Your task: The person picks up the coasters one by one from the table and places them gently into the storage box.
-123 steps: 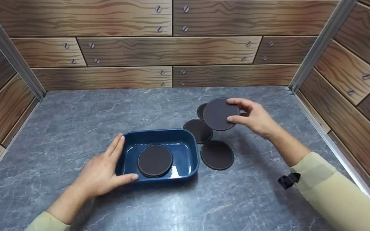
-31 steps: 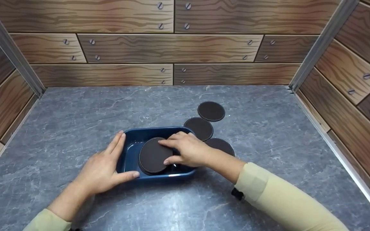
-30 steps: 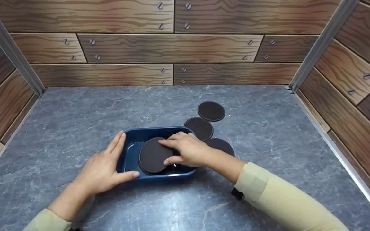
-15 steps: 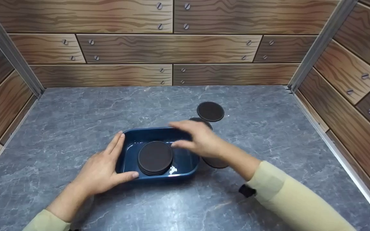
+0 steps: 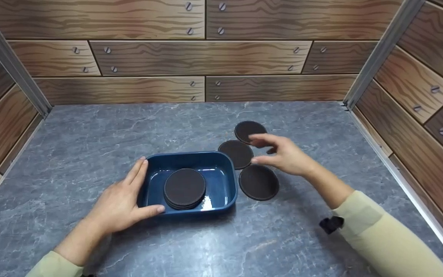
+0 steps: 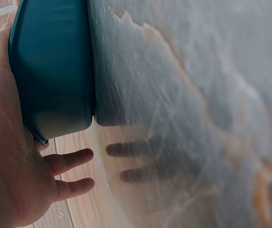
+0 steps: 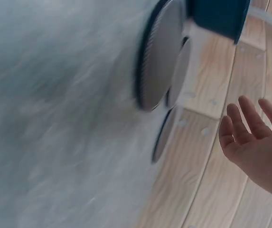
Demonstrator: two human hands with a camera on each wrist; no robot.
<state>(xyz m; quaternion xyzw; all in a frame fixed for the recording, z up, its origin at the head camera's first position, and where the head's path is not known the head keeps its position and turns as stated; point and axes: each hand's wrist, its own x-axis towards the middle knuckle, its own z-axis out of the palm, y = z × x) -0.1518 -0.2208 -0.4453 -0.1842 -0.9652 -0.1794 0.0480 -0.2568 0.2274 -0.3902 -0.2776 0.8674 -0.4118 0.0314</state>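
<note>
1. A stack of dark, stitched round coasters (image 5: 185,187) sits inside a blue baking dish (image 5: 219,187); the near coaster (image 5: 259,184), middle coaster (image 5: 233,154) and far coaster (image 5: 247,129) lie loose on the desk (image 5: 283,238).
2. The right hand (image 5: 287,156) hovers by them, thumb and fingers parted, pinching nothing; lifting one thin disc cleanly likely calls for catching its edge, then centering it over the pile.
3. The left hand (image 5: 118,206), fingers straight, thumb spread onto the front rim, best keeps the dish steady.
4. One second earlier, the right hand was inside the dish, on the top coaster.
</note>
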